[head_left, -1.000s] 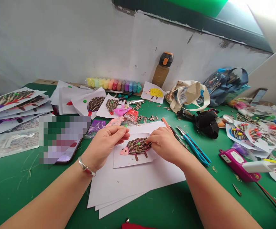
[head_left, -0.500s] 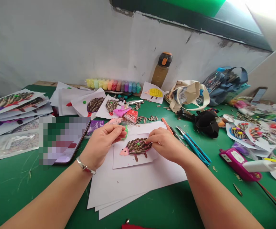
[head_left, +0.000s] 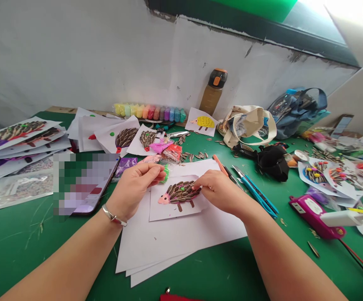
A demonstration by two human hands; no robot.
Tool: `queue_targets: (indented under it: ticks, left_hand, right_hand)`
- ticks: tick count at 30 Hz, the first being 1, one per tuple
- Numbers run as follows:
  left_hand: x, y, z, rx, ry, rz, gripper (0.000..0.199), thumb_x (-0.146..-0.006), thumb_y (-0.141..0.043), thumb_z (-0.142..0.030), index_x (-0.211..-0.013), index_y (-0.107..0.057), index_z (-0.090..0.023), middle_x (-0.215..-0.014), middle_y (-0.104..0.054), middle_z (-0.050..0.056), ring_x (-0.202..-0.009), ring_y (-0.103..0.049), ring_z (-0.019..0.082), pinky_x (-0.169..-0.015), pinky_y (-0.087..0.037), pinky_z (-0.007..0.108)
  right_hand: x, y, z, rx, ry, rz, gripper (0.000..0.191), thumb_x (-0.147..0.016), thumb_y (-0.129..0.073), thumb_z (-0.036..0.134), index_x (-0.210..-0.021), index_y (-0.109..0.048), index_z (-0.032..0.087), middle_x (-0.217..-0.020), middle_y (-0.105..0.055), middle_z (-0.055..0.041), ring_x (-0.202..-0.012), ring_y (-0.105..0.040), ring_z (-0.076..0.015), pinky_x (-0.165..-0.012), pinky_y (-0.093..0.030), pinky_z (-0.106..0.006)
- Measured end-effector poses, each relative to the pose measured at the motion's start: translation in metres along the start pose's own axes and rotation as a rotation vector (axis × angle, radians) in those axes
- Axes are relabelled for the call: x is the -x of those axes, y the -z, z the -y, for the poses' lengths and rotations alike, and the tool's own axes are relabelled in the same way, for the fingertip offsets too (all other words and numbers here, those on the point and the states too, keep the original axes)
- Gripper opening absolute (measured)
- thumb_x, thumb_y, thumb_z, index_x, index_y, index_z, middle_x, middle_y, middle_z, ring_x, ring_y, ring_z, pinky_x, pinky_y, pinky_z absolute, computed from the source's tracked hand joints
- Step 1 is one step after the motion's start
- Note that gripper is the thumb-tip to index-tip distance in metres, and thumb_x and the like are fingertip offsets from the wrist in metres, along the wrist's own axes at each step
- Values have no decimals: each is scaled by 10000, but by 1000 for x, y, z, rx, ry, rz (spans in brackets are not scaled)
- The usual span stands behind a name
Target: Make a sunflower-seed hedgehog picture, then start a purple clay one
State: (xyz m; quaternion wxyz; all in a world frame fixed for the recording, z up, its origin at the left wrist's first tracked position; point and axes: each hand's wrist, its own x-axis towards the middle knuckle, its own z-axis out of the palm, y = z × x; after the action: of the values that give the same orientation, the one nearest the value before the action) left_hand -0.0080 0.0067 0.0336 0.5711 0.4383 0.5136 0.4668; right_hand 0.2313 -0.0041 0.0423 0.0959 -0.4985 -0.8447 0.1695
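Hedgehog picture of striped dark seeds, with a pink face and brown legs on a small white card [head_left: 180, 194], lies at the centre of the frame, on a fanned stack of larger white paper sheets [head_left: 169, 246]; our right hand [head_left: 221, 190] comes in from the lower right, its bent fingertips at the upper right edge of the seeds; thumb and fingers are drawn close together there, though we cannot tell whether they pinch a seed or touch the surface. Our left hand [head_left: 133, 186], wearing a silver bangle [head_left: 114, 215], hangs to the upper left of the animal's pink face, its fingers curled towards the thumb; we cannot tell whether they are fully closed or grip anything; just beyond their tips, a bright green plastic packet [head_left: 165, 173] shows.

Compared with one second ago, our left fingertips sit slightly farther left, and more of the green packet is visible; our right hand has eased back a little, so more of the hedgehog's rear seeds show; the card lies practically where it lay, and the blue utility knife [head_left: 255, 192], right of centre, has not moved.
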Motion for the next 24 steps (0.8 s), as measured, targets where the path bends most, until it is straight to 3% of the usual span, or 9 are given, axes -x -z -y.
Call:
queue_targets:
  ticks: [9,16,24]
  left_hand:
    - [-4,2,3,-30,-38,-18,297,-742,-771,-455,-808,-759,-166,-880,-712,65,-821,-658,185,-877,-525,375]
    - [-5,3,5,-78,-42,-26,303,-754,-749,-458,-822,-756,-163,-896,-710,75,-832,-656,193,-893,-516,391]
    - [-5,3,5,-118,-37,-25,311,-752,-747,-462,-831,-750,-162,-845,-725,73,-836,-657,204,-887,-510,390]
  right_hand:
    - [0,-2,-2,48,18,17,397,-848,-441,41,-923,-774,244,-865,-705,-48,-871,-590,-213,-784,-410,-349]
    - [0,0,-1,20,-9,-47,363,-888,-441,80,-983,-745,256,-784,-701,-24,-761,-590,-197,-814,-420,-353]
    - [-1,-2,-1,24,-3,-26,317,-868,-483,82,-898,-760,233,-809,-687,-40,-816,-590,-198,-835,-420,-341]
